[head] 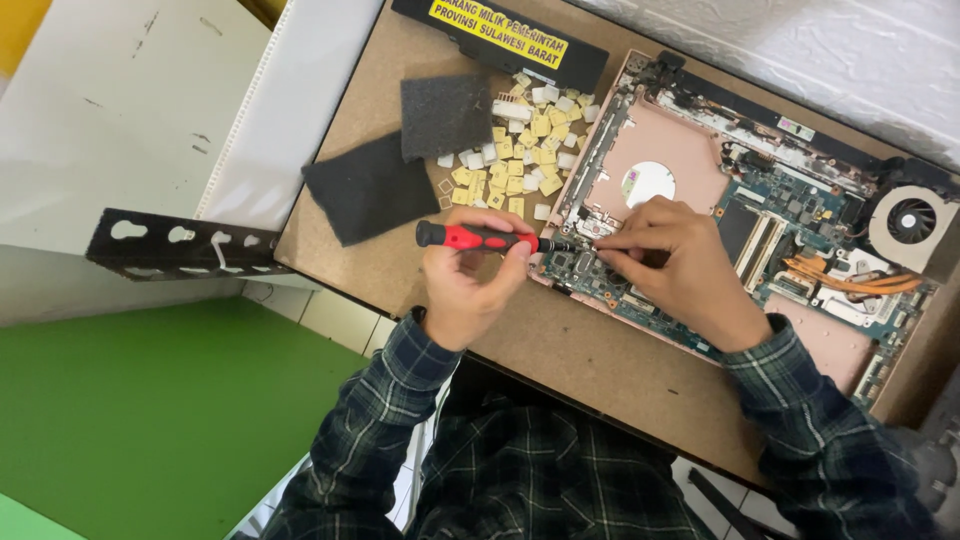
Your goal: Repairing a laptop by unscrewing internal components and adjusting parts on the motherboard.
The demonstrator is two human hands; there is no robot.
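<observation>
On the brown board surface (560, 350), an opened laptop chassis (740, 220) lies diagonally, circuit board exposed, cooling fan (912, 222) at its far right corner. Green floor at lower left, white panel behind. Black battery bar (500, 40), two dark foam pads (372, 188) and a heap of loose keycaps (520, 150) lie left of the chassis. Screwdriver (480, 238), red-black handle, long axis horizontal, tip pointing right into chassis edge. Left hand (465, 285) closed around handle; right hand (680, 270) pinches beside the tip, fingers curled on the board
</observation>
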